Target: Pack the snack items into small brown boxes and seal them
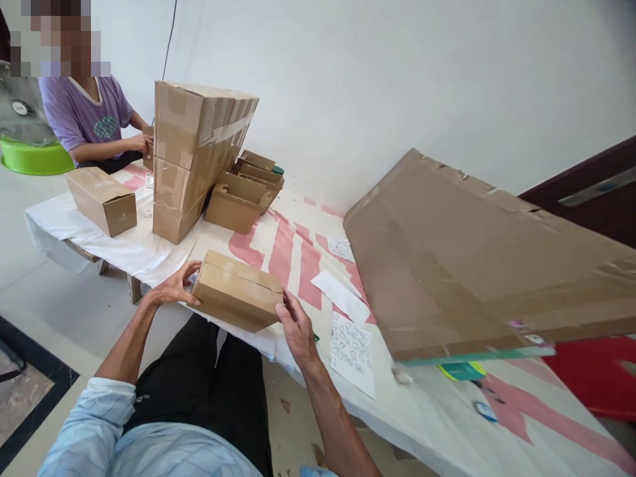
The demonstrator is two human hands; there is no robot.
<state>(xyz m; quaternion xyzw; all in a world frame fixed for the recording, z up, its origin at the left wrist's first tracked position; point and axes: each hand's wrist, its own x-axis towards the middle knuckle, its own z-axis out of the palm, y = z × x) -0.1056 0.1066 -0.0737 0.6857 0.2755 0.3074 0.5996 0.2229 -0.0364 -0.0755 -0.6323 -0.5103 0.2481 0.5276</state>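
Note:
A closed brown cardboard box (237, 291) is held level at the table's near edge, in front of my lap. My left hand (177, 285) grips its left end, thumb low and fingers at the upper edge. At the right end, my right hand (297, 323) presses with its thumb on the near side and its fingers behind. A seam runs along the box's top. Just past it lies the white cloth with red lettering (283, 248) that covers the table. Whether the box's underside rests on the cloth cannot be seen.
Taped boxes (173, 136) stand stacked at the left, with open boxes (233, 202) beside them. Another closed box (102, 199) lies farther left, near a seated person (99, 119) holding a box. A large cardboard carton (472, 265) leans at the right. Printed sheets (352, 351) lie before it.

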